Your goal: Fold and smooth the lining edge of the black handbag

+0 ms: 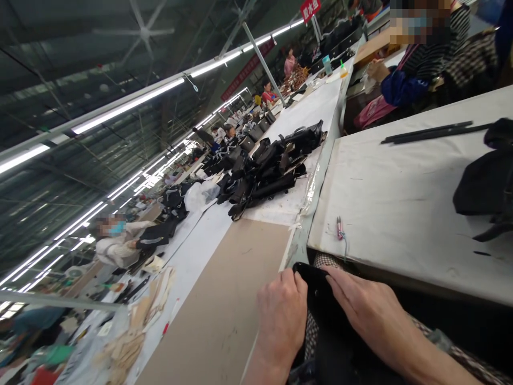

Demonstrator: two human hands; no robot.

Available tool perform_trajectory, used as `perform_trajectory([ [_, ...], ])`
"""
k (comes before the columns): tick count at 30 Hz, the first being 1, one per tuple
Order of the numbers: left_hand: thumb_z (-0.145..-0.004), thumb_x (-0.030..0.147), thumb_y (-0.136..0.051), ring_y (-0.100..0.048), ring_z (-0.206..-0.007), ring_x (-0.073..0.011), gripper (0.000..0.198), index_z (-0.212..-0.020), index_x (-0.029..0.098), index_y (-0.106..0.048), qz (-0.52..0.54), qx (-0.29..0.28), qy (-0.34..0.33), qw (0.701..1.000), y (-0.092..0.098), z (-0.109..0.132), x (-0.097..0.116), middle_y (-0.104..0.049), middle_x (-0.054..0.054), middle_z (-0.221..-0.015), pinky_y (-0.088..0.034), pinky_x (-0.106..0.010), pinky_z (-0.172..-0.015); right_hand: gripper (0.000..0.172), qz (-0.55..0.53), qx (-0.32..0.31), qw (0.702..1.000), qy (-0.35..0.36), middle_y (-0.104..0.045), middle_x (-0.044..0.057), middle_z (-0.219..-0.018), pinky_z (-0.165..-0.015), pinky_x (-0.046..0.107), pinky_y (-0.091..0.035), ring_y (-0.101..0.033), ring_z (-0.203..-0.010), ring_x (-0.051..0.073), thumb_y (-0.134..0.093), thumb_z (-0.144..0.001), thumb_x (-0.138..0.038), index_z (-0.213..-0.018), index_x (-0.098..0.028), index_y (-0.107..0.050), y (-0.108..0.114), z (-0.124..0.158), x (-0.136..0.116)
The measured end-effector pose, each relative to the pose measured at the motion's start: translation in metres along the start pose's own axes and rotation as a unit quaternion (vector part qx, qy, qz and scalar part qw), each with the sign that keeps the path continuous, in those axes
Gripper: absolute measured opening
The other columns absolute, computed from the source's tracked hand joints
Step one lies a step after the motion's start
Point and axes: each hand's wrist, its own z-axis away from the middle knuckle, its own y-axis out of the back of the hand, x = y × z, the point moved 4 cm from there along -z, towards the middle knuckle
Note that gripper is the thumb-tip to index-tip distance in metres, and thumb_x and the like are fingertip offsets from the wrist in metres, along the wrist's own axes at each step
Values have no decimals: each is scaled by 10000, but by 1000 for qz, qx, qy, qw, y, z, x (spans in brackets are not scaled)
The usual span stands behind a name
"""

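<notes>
My left hand [282, 313] and my right hand [366, 310] are low in the view, at the gap between two tables. Both lie on a black piece of material [315, 280] over my lap. The left hand's fingers curl over its left edge and grip it. The right hand's fingers lie stretched along its right side, pressing on it. Checked cloth [326, 260] shows just above the black piece.
A pile of black bag parts [272, 168] lies on the long table [224, 299] ahead. Small snips [340, 229] lie on the white worktable [401, 203], with black strips [428, 132] and a black bag [487, 184] further right. Other workers sit along both sides.
</notes>
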Motion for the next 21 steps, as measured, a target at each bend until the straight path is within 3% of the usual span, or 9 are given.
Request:
perform_trajectory([
  [4, -952, 234, -462, -691, -661, -260, 241, -773, 224, -622, -4, 21, 30, 999, 2, 5, -5, -720, -38, -722, -278, -308, -525, 329, 45, 34, 997, 44, -736, 138, -1032, -586, 316, -601, -733, -840, 248, -323, -968, -176, -1172, -132, -578, -4, 7, -8],
  [10, -938, 233, -518, -695, -699, -228, 180, -812, 233, -647, 10, 22, 65, 998, 5, 9, -12, -732, -12, -770, -328, -303, -550, 334, 69, 81, 988, 112, -743, 131, -944, -582, 314, -607, -735, -789, 222, -334, -909, -66, -1172, -74, -540, 1, 7, -21],
  [15, -948, 192, -480, -691, -711, -201, 240, -774, 220, -642, 28, -24, 83, 996, 8, 13, -19, -732, -14, -758, -341, -295, -575, 383, 89, 87, 983, 137, -747, 136, -899, -504, 288, -591, -733, -705, 211, -343, -810, 4, -1108, -67, -573, 8, 4, -34],
  [21, -949, 187, -386, -691, -694, -233, 318, -778, 214, -652, -29, -97, 53, 993, 12, 14, -28, -734, -46, -745, -344, -306, -552, 435, 82, 84, 979, 164, -750, 145, -942, -552, 271, -604, -739, -766, 207, -365, -729, 39, -1089, -56, -591, 8, 5, -45],
])
